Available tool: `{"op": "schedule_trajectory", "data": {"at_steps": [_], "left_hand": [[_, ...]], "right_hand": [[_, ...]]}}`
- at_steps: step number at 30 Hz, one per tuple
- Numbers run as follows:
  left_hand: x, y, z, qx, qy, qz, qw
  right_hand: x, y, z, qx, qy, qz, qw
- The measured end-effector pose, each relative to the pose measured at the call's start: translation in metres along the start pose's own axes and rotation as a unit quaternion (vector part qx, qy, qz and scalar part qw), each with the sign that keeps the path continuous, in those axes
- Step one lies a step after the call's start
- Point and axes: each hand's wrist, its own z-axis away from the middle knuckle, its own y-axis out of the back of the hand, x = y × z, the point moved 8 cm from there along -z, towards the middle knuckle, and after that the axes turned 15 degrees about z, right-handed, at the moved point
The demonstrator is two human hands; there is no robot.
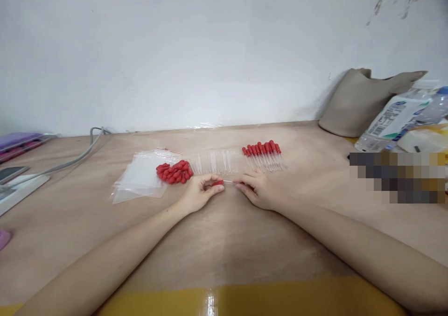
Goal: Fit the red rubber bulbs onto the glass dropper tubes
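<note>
My left hand (205, 192) pinches a red rubber bulb (217, 183) between thumb and fingers. A thin clear dropper tube (228, 182) runs from the bulb's end to my right hand (257, 188), whose fingertips are closed on it. Just beyond my hands lies a row of clear tubes (213, 162). A pile of loose red bulbs (174, 172) sits left of them. Over to the right, several droppers (264, 155) with red bulbs on their tubes lie side by side.
Clear plastic bags (140, 173) lie at the left, by a grey cable (79, 155) and a white power strip (21, 190). At the right are a grey-brown container (357, 103) and a plastic bottle (392, 117). A white wall (210, 54) rises behind the table (210, 246).
</note>
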Motion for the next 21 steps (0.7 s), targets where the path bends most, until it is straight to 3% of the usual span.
{"op": "schedule_trajectory", "data": {"at_steps": [7,13,18,21], "left_hand": [[0.012,-0.006,0.004,-0.041,-0.086,-0.109,0.989],[0.018,-0.013,0.007,-0.070,-0.103,-0.125,0.984],[0.023,-0.011,0.007,-0.031,-0.123,-0.194,0.973],[0.026,-0.010,0.008,-0.015,-0.140,-0.216,0.966]], "right_hand": [[0.001,-0.002,-0.003,-0.042,0.016,-0.030,0.999],[-0.002,0.000,-0.004,-0.035,0.061,0.019,0.997],[-0.011,0.004,-0.001,-0.007,0.089,0.155,0.984],[-0.008,0.002,0.002,-0.006,0.072,0.130,0.989]]}}
